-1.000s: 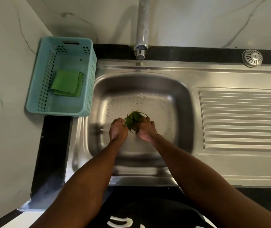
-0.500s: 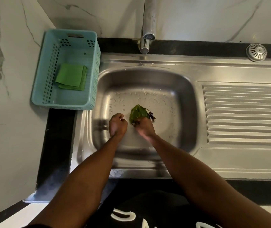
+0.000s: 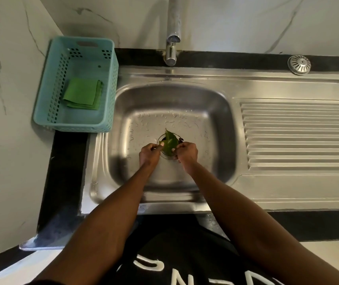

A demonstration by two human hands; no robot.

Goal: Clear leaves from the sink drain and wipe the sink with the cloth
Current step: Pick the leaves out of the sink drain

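Observation:
A bunch of green leaves sits over the drain in the middle of the steel sink basin. My left hand is at the left of the bunch and pinches a leaf with thumb and fingers. My right hand is at the right of the bunch, fingers curled round the leaves. The drain itself is mostly hidden under the leaves and hands. A folded green cloth lies in the teal basket left of the sink.
A tap hangs over the basin's back edge. The ribbed draining board lies to the right, with a round metal strainer on the black counter behind it. Marble walls close the left and back.
My left hand, held apart and closed half a second ago, has come in to the leaves and pinches them. The right hand still holds the bunch over the drain.

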